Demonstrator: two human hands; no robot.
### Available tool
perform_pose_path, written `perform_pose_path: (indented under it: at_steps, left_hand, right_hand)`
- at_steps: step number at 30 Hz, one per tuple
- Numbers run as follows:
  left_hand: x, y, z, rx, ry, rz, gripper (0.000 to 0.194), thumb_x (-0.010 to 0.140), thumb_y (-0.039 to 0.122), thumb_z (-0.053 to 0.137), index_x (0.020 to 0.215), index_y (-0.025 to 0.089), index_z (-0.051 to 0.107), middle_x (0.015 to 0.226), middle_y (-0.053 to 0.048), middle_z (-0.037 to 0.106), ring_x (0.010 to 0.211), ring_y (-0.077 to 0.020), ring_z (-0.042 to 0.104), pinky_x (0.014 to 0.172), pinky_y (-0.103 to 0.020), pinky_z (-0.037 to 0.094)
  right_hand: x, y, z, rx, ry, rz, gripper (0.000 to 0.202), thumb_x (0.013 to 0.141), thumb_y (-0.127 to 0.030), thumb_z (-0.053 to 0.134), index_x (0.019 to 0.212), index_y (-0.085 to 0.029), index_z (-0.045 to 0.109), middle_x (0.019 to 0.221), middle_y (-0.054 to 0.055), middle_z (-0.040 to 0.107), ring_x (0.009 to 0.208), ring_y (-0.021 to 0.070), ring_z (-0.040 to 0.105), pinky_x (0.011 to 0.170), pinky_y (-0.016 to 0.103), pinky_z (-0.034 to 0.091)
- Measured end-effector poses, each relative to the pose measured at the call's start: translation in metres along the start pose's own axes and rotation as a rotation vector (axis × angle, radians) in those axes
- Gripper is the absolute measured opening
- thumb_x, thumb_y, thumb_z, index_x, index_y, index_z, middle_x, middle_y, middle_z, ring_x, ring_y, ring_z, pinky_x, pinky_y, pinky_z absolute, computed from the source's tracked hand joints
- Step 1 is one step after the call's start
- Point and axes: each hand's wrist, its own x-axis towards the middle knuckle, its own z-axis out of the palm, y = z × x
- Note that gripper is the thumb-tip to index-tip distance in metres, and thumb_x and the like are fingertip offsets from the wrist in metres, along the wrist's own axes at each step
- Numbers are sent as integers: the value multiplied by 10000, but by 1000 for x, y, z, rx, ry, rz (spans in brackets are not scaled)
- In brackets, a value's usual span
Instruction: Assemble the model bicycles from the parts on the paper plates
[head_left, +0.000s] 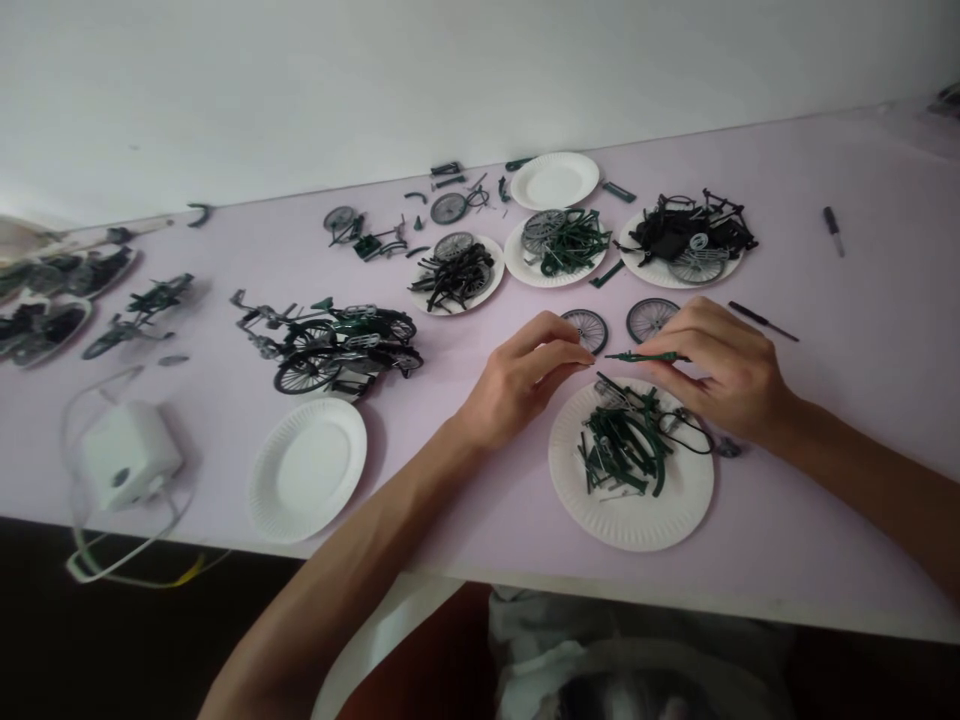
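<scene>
My right hand (716,365) pinches a thin dark green model bicycle part (643,357) that points left. My left hand (525,378) has its fingertips pressed together just left of that part's tip, with a small gap between. Whatever the left fingertips hold, if anything, is too small to make out. Beneath both hands lies a white paper plate (637,530) with a heap of green frame pieces (626,440), thin rods and a black loop. Two small spoked wheels, a left one (587,331) and a right one (651,318), rest behind the hands, partly covered by them.
Model bicycles (330,340) stand at left beside a bare white plate (309,470). Further back, several plates hold dark parts (454,275), green parts (574,240) and black parts (690,235). Two screwdrivers (763,321) (833,230) lie at right; a white box with cables (127,455) sits far left.
</scene>
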Motion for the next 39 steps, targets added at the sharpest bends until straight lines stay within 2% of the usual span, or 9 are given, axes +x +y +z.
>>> perform_pose_path:
  at_steps: [3, 8, 11, 16, 23, 32, 39]
  left_hand:
    - [-1, 1, 1, -5, 5, 5, 185, 983, 78, 649, 1149, 156, 624, 1007, -78, 687, 910, -142, 682, 795, -272, 587]
    - [-1, 6, 2, 48, -34, 55, 309, 1014, 130, 625, 1296, 174, 509, 976, -62, 716, 855, -155, 685, 762, -292, 575]
    - [0, 9, 3, 72, -36, 83, 301, 1011, 87, 597, 1288, 165, 507, 984, -71, 720, 864, -162, 679, 767, -298, 567]
    - [0, 10, 4, 93, -52, 95, 279, 1006, 70, 592, 1266, 145, 525, 1001, -89, 726, 869, -168, 657, 774, -299, 565]
    - [1, 11, 2, 128, -76, 124, 267, 1009, 76, 596, 1255, 153, 521, 983, -79, 726, 873, -167, 654, 776, -291, 558]
    - [-3, 7, 1, 180, -163, 162, 230, 1045, 125, 536, 1262, 197, 510, 996, -66, 720, 917, -183, 652, 802, -319, 532]
    - [-1, 8, 1, 226, -134, 188, 178, 1029, 121, 572, 1187, 192, 529, 1006, -74, 739, 920, -197, 670, 800, -339, 508]
  right_hand:
    - [0, -2, 2, 29, -38, -1, 201, 929, -93, 718, 1069, -213, 638, 886, 34, 666, 843, 200, 652, 747, 359, 587]
    - [0, -3, 2, 137, -107, 35, 196, 957, -86, 688, 1115, -186, 628, 1052, 71, 755, 1002, 197, 741, 891, 330, 618]
    - [0, -4, 1, 114, -135, 27, 188, 967, -103, 686, 1123, -195, 632, 1008, 36, 782, 940, 176, 764, 834, 283, 615]
    - [1, -5, -1, 66, -173, -2, 132, 986, -105, 656, 1084, -189, 628, 932, 27, 769, 841, 168, 748, 743, 281, 585]
    - [1, -3, -2, 107, -192, -15, 148, 993, -95, 631, 1112, -183, 631, 993, 58, 772, 905, 185, 756, 759, 293, 595]
    - [0, -2, 1, 93, -223, -40, 138, 1013, -101, 580, 1100, -203, 611, 978, 53, 763, 868, 178, 746, 724, 299, 602]
    - [-1, -2, 1, 74, -250, -44, 120, 1005, -85, 578, 1076, -178, 608, 973, 80, 750, 883, 202, 740, 709, 311, 595]
